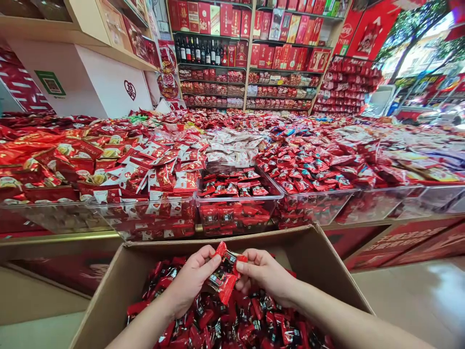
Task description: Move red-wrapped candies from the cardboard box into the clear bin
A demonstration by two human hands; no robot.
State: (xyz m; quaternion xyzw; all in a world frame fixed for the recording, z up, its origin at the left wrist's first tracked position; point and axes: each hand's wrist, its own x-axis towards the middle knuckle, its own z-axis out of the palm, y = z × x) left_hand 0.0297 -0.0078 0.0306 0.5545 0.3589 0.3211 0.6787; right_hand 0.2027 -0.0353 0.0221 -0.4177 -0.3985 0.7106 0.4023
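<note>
An open cardboard box [308, 252] sits in front of me, filled with several small red-and-black wrapped candies [232, 325]. My left hand [191, 281] and my right hand [263, 274] meet over the box, both pinched on a small bunch of the red candy packets [225, 274] held just above the pile. Straight ahead, a clear plastic bin [238, 203] on the display counter holds the same red-and-black candies, filled partway.
Clear bins heaped with red and white wrapped sweets run across the counter [399, 228] left and right. Shelves [247, 63] behind carry red gift boxes and wine bottles. A white counter [98, 82] stands at the back left. Bare floor [425, 295] lies at the right.
</note>
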